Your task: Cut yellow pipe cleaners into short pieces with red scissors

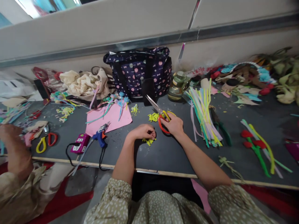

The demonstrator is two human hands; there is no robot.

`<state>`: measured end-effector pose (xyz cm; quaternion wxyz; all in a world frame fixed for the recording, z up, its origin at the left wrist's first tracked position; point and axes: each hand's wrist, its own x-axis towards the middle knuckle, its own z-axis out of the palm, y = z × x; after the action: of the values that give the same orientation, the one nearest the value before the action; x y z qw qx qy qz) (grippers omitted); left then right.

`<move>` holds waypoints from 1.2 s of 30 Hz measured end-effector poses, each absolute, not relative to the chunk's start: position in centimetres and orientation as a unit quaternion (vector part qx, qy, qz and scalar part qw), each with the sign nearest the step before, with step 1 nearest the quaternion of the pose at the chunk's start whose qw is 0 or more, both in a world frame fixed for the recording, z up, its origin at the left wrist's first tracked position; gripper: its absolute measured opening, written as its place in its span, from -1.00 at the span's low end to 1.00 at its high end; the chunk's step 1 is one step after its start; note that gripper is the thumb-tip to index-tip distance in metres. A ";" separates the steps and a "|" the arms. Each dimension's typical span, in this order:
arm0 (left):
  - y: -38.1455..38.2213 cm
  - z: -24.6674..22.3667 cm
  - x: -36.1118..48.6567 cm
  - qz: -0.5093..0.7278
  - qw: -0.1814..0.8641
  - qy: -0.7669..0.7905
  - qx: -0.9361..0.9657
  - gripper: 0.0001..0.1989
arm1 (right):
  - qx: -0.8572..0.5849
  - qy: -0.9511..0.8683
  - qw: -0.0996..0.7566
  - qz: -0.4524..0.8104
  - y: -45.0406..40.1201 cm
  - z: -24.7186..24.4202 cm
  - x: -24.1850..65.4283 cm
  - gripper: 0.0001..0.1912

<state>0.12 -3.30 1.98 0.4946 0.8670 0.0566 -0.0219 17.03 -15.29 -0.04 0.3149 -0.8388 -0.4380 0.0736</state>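
Note:
My right hand (175, 124) grips a pair of scissors (159, 109) by the handles, one loop yellow and one red. The blades point up and to the left, towards the bag. My left hand (143, 132) is closed, its fingers curled down over short yellow snippets (149, 142) on the dark table. Whatever its fingertips hold is hidden. Between the hands and the bag lies a second small heap of yellow snippets (153, 117).
A patterned bag (135, 73) and a glass jar (178, 87) stand at the back. Pipe cleaners (205, 115) lie to the right. A blue glue gun (101, 137) and pink sheet (119, 119) are on the left, beyond them a co-worker's arm (17, 149) and more scissors (46, 140).

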 end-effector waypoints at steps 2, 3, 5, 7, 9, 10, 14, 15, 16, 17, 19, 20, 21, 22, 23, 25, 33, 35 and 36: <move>-3.3 1.8 0.1 -0.020 0.477 0.056 0.877 -0.94 | -0.840 -0.438 0.311 0.071 -15.2 -0.2 17.0 -0.59; -3.3 1.7 0.1 -0.025 0.464 0.056 0.884 -0.95 | -0.841 -0.438 0.311 0.068 -15.2 -0.2 17.0 -0.58; -3.3 1.8 0.1 -0.045 0.447 0.054 0.892 -0.94 | -0.839 -0.440 0.315 0.065 -15.2 -0.4 16.9 -0.58; -3.2 2.0 0.1 -0.061 0.460 0.050 0.884 -0.91 | -0.836 -0.440 0.321 0.061 -15.2 -0.5 17.0 -0.57; -3.2 2.3 -0.1 -0.056 0.500 0.049 0.863 -0.88 | -0.835 -0.441 0.325 0.057 -15.2 -0.5 17.0 -0.57; -3.1 2.4 -0.2 -0.041 0.524 0.055 0.849 -0.86 | -0.834 -0.441 0.327 0.054 -15.2 -0.6 17.0 -0.56; -2.8 2.3 -0.6 0.099 0.631 0.145 0.756 -0.82 | -0.831 -0.442 0.335 0.047 -15.2 -0.6 16.9 -0.54; -2.6 2.1 -0.7 0.145 0.653 0.175 0.722 -0.81 | -0.830 -0.443 0.336 0.046 -15.2 -0.6 16.9 -0.54; -2.4 1.9 -0.7 0.193 0.672 0.206 0.684 -0.81 | -0.827 -0.447 0.338 0.046 -15.2 -0.6 16.8 -0.54; -2.1 1.7 -0.7 0.241 0.686 0.232 0.646 -0.80 | -0.825 -0.450 0.340 0.046 -15.2 -0.5 16.7 -0.55; -1.5 1.3 -0.7 0.333 0.714 0.265 0.556 -0.78 | -0.819 -0.460 0.341 0.049 -15.3 -0.4 16.5 -0.56; -1.2 1.1 -0.7 0.369 0.727 0.277 0.509 -0.76 | -0.817 -0.465 0.338 0.046 -15.3 -0.4 16.4 -0.56; -0.9 0.9 -0.7 0.393 0.736 0.285 0.471 -0.72 | -0.814 -0.475 0.332 0.043 -15.4 -0.4 16.3 -0.56; -0.6 0.7 -0.7 0.408 0.743 0.294 0.440 -0.67 | -0.810 -0.486 0.325 0.038 -15.4 -0.4 16.2 -0.56; -0.4 0.6 -0.7 0.419 0.747 0.305 0.416 -0.62 | -0.808 -0.493 0.321 0.028 -15.5 -0.5 16.1 -0.55; -0.1 0.2 -0.8 0.435 0.748 0.327 0.381 -0.60 | -0.798 -0.513 0.316 0.010 -15.5 -0.9 15.9 -0.53; 0.4 -0.2 -1.1 0.468 0.761 0.320 0.314 -0.67 | -0.748 -0.584 0.312 -0.044 -15.7 -1.5 15.0 -0.51; 0.4 -0.2 -1.1 0.472 0.765 0.314 0.306 -0.68 | -0.742 -0.597 0.302 -0.049 -15.8 -1.4 14.9 -0.53; 0.4 -0.2 -1.1 0.472 0.766 0.311 0.305 -0.68 | -0.739 -0.600 0.301 -0.052 -15.8 -1.4 14.9 -0.53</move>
<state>-1.06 0.38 -0.24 0.7664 0.3046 0.3110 0.4723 14.91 -15.77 -1.43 0.3006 -0.7392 -0.6004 -0.0521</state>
